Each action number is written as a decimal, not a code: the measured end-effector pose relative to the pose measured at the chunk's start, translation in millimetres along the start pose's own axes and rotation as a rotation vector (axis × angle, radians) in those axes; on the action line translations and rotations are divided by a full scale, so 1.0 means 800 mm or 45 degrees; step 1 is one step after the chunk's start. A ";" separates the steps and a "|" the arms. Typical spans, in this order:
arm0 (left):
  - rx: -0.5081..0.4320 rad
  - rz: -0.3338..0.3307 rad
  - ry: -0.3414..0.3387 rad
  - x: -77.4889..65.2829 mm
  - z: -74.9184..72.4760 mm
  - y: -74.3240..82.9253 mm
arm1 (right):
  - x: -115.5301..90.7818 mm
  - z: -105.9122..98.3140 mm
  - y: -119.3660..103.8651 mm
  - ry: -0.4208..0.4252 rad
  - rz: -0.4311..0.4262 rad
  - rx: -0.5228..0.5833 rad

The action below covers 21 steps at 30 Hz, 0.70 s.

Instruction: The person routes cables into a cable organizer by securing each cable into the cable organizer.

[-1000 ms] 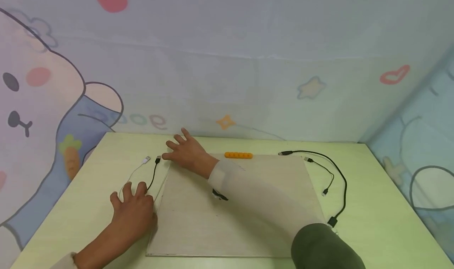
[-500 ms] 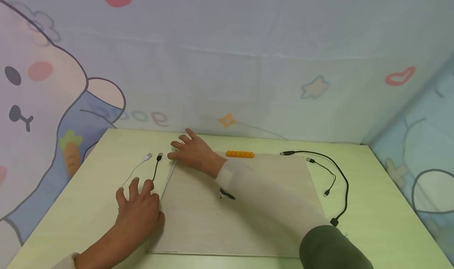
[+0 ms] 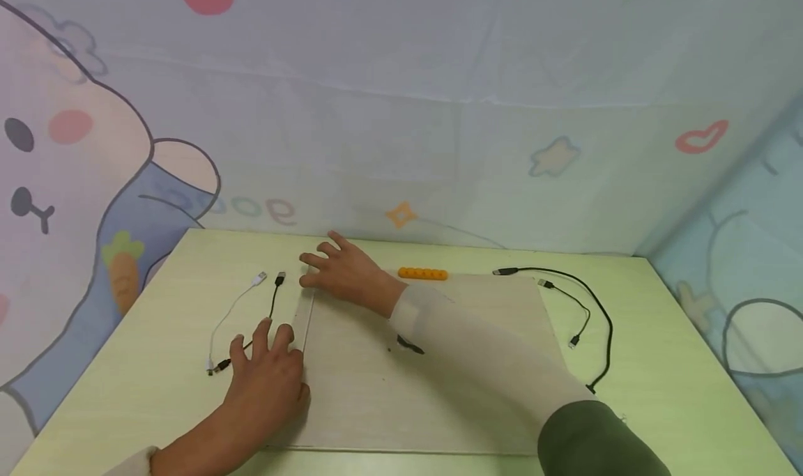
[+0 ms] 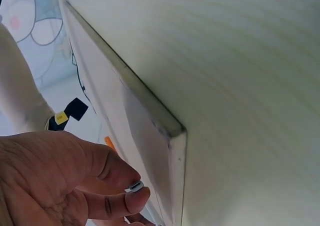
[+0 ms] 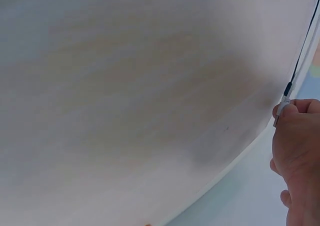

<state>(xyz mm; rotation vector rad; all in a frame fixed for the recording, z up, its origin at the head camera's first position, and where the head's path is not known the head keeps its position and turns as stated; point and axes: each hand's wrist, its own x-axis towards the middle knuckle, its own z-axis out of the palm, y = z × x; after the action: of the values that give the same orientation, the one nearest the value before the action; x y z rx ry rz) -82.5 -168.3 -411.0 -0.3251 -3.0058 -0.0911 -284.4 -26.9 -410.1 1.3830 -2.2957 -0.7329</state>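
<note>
Fingers of the left hand [image 3: 266, 378]: thumb and forefinger clamped on the small connector [image 4: 136, 186] of a thin white cable [image 3: 308, 325]; its open mouth faces out past the fingertips, a grip at the very end that probably leaves the cord free to stretch.
Fingers of the right hand [image 3: 351, 274]: pinching the white plug [image 5: 283, 108] at the other end, farther off, with its metal tip jutting beyond the pinch.
Cable in hand: drawn nearly straight between the two hands, seemingly to keep it from curling; it runs near the left edge of the wooden board [image 3: 364, 406], though whether it touches there I cannot tell.
Orange cable holder: the slotted strip [image 3: 423, 274] sits at the board's far edge, lengthwise along it.
Left-side cables: a second white cable [image 3: 226, 311] and a black one [image 3: 274, 298] lie side by side, the black partly hidden by fingers.
Right-side cables: a long black cable [image 3: 611, 326] curves round a short black cable [image 3: 588, 312], both apparently set aside from the reaching arms.
Worktop [image 3: 677, 392]: carries board and cables alike.
</note>
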 end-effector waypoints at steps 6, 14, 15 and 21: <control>0.010 0.029 0.007 0.000 0.001 0.008 | -0.012 0.003 0.006 0.091 -0.037 0.009; -0.007 0.068 0.032 0.006 -0.003 0.023 | -0.028 0.010 0.016 0.108 -0.050 0.025; -0.013 0.073 0.033 0.007 -0.004 0.025 | -0.029 0.011 0.017 0.112 -0.051 0.021; 0.002 0.105 0.045 0.013 -0.006 0.035 | -0.037 0.013 0.027 0.116 -0.049 0.017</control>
<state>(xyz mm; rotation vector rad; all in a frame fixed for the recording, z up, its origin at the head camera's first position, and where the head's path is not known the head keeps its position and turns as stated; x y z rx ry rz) -85.9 -139.3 -403.9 -0.4420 -2.9533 -0.0866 -291.9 10.5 -406.4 1.4402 -2.2133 -0.6531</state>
